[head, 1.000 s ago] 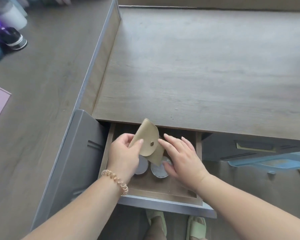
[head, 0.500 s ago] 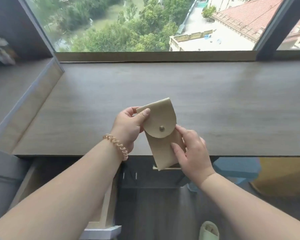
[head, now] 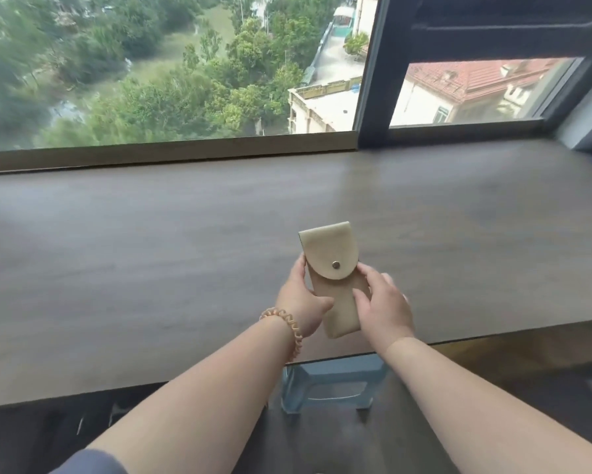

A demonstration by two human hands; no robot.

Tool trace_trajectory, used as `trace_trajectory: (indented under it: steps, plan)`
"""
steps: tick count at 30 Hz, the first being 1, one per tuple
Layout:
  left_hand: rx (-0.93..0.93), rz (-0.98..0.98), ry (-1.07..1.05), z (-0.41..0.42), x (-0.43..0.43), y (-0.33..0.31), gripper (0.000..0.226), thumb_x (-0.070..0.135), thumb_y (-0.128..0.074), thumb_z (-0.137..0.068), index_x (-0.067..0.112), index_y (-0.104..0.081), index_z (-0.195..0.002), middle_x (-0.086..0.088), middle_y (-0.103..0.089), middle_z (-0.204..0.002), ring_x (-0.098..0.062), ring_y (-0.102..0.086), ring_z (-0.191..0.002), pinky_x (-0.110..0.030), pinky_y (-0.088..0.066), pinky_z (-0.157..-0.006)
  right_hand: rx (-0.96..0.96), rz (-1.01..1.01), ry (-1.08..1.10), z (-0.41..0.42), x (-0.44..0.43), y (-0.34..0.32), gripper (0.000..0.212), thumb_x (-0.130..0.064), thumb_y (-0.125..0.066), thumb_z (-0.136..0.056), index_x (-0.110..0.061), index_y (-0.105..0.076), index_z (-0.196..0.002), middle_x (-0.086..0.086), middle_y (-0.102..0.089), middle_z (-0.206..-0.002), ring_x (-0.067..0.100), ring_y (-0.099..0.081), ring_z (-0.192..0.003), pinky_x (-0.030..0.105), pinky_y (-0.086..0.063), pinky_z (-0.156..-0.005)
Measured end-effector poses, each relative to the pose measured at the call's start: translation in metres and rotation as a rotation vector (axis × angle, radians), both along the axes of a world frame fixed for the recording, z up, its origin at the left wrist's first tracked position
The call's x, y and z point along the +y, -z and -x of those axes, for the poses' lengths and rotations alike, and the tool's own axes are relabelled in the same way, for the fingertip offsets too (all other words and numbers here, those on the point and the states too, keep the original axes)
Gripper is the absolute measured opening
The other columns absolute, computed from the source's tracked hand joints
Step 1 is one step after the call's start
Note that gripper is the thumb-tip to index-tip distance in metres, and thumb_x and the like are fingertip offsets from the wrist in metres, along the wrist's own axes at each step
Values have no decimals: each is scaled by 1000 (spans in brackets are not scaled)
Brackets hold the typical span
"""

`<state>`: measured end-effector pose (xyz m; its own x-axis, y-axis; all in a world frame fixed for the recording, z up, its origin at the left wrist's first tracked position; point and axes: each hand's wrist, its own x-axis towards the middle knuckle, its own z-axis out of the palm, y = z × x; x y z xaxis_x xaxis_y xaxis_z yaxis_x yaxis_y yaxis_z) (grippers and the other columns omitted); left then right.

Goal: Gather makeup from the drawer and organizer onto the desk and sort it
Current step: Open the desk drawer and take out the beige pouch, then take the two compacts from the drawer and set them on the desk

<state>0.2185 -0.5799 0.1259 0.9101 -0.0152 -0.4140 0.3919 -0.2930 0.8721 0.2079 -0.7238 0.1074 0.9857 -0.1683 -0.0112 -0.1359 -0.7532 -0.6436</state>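
A window (head: 171,66) overlooks trees; a blue stool (head: 332,384) stands under the desk's edge.

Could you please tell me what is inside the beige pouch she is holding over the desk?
Unknown: the pouch is snapped shut, so its flap hides any contents. Both hands grip its sides.

The pouch (head: 332,268) looks like soft matt leather or faux leather, cream-beige, smooth with no shine, and the flap closes with a small shiny metal snap (head: 336,265). The counter (head: 151,251) is grey-brown wood-grain laminate, pretty matt with a faint sheen. The bracelet (head: 287,328) is a coiled, glossy, plastic-looking thing in amber.
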Motion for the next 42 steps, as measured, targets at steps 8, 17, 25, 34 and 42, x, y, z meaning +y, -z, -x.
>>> trace_trajectory:
  steps: [8, 17, 25, 34, 42]
  plan:
    - [-40, -189, 6, -45, -53, 34, 80, 6, -60, -77, 33, -28, -144, -4, -67, -110, -19, -64, -96, -26, -48, -83, 71, 48, 79, -41, -40, 38, 42, -21, -53, -91, -26, -46, -132, 3, -55, -125, 23, -51, -115, 41, -29, -104]
    - [-113, -511, 94, -54, -69, 63, 51, 25, -68, -75, 26, -47, -122, -3, -62, -104, -24, -58, -102, -35, -47, -87, 12, 287, 77, -52, -52, 72, 39, -23, -60, -83, -25, -59, -122, 5, -58, -118, 25, -49, -112, 40, -22, -105]
    - [-391, -960, 218, -31, -50, 69, 65, 43, -55, -86, 30, -27, -144, -1, -33, -149, -23, -29, -134, -39, -29, -102, -209, 490, -129, -28, -36, 77, 43, -35, -50, -78, -20, -59, -118, 11, -51, -133, 28, -41, -123, 48, -20, -103]
    - [-324, -1098, 162, 16, 47, 39, 60, 36, -36, -96, 30, -9, -149, 3, -12, -158, -17, -10, -144, -38, -13, -111, -231, 481, -415, -8, 48, 46, 50, -39, -37, -78, -22, -60, -119, 9, -52, -136, 21, -35, -126, 45, -20, -104]
    - [-259, -1178, -71, 95, 196, 10, 59, 37, -41, -94, 29, -17, -148, 3, -24, -154, -17, -20, -141, -37, -22, -109, -327, 487, -792, 34, 187, 22, 45, -28, -62, -72, -24, -59, -117, 5, -53, -136, 19, -33, -129, 44, -20, -106]
